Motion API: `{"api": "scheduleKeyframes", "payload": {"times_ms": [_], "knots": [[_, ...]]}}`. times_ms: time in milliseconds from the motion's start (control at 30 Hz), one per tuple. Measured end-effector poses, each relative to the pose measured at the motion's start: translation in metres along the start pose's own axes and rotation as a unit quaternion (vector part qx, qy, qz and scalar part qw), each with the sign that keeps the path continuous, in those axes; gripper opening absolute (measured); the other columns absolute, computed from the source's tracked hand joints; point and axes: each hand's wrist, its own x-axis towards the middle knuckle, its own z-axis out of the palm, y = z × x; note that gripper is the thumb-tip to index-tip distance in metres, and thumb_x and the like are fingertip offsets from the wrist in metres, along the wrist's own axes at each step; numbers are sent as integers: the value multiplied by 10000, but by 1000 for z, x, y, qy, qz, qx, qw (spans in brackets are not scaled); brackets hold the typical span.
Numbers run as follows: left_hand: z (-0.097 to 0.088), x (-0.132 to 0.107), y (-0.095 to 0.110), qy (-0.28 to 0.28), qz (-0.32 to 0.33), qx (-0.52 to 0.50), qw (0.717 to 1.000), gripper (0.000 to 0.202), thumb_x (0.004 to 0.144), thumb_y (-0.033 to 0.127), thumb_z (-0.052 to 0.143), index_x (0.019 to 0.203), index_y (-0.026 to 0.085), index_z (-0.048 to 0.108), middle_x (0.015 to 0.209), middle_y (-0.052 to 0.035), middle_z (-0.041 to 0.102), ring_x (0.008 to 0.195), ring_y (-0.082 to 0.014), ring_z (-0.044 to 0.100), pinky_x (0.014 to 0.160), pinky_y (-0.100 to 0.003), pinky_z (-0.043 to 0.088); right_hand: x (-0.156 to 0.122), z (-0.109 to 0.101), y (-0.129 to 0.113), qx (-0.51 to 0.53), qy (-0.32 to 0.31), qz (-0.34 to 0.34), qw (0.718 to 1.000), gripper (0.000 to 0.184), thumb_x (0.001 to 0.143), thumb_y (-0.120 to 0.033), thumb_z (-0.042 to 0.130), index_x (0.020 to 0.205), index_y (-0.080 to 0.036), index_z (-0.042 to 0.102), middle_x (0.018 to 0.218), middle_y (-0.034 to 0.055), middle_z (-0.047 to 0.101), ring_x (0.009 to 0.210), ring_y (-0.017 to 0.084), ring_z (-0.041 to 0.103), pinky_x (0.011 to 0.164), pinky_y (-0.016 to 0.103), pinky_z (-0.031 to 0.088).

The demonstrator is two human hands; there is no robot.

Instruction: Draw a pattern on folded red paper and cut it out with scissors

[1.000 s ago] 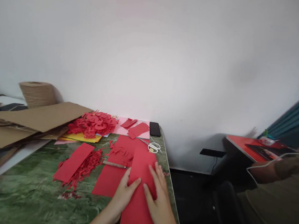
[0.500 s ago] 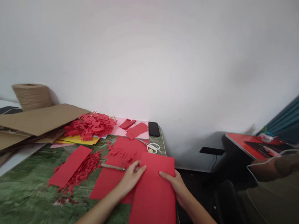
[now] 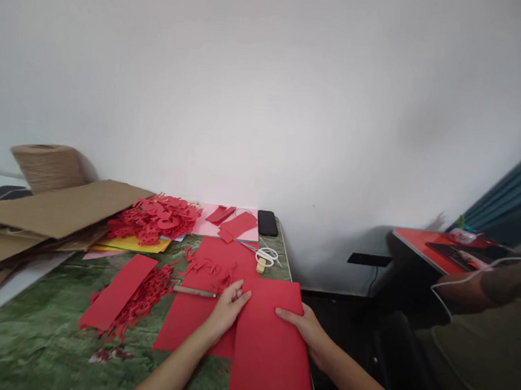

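Fingers (image 3: pixel 237 290) of my left hand (image 3: pixel 226 312) splay against the left edge of the red card sheet (image 3: pixel 270 352); my right hand (image 3: pixel 304 329) pinches its right edge, thumb on top. Its long axis runs toward the camera, lower centre of frame.

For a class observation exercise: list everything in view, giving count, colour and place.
Paper sheet: one, red, between the hands.
Flat paper sheets: several, red, on the table.
Paper scraps: many, red, heaped at the far left.
Scissors: one pair, white handles, near the phone.
Phone: one, black, far table corner.
Pink paper: one sheet, pink, far end.
Cardboard: several pieces, brown, left.
Twine spool: one, tan, behind the cardboard.
Table: one, green, beneath these.
Another person's arm: one, olive sleeve, far right.
Left hand: one, at the sheet's left edge.
Right hand: one, at the sheet's right edge.
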Motion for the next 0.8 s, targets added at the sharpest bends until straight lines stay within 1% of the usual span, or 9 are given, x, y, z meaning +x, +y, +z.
{"api": "scheduleKeyframes", "payload": {"times_ms": [133,300,367,467,533,633,800], "knots": [[-2,1,-1,3,5,22,1000,403,562,300,726,923,165,609,790,-21,649,866,-220,573,789,-310,420,0,2,0,-6,8,-13,1000,445,517,-276,774,908,-117,635,855,103,710,795,283,658,783,417,490],[-4,4,-6,30,8,25,999,433,561,276,736,954,152,603,908,-58,649,962,-239,550,856,-323,395,2,1,2,-8,19,-25,999,442,509,-261,779,899,-111,636,846,96,713,759,265,663,762,401,499],[-5,5,-7,27,6,22,999,441,567,274,736,967,149,600,945,-72,645,985,-244,543,873,-333,388,2,1,2,-8,19,-23,1000,435,516,-248,778,901,-106,634,849,96,713,763,263,663,754,391,503],[-6,5,-7,13,1,12,1000,433,579,278,731,975,155,603,954,-86,650,991,-253,546,878,-351,390,2,0,0,2,-5,-8,1000,426,546,-235,767,927,-106,627,862,98,710,779,264,661,762,392,500],[-6,5,-6,18,8,13,1000,414,571,272,736,950,158,616,955,-90,654,1007,-258,540,886,-350,387,3,-1,-2,20,-19,6,1000,397,594,-262,742,940,-109,622,860,99,709,788,258,661,782,392,492],[-7,6,-5,17,22,27,999,426,554,289,742,942,161,622,938,-86,659,1015,-264,536,886,-354,389,7,-4,-2,63,-20,8,998,342,657,-318,696,926,-122,620,825,87,713,788,240,662,811,379,478],[-11,10,-7,17,35,90,995,508,546,377,727,993,165,609,891,-60,666,954,-254,561,854,-354,407,13,-7,5,72,-23,-21,997,305,630,-303,723,869,-139,629,771,64,716,770,240,663,802,379,479]]}}
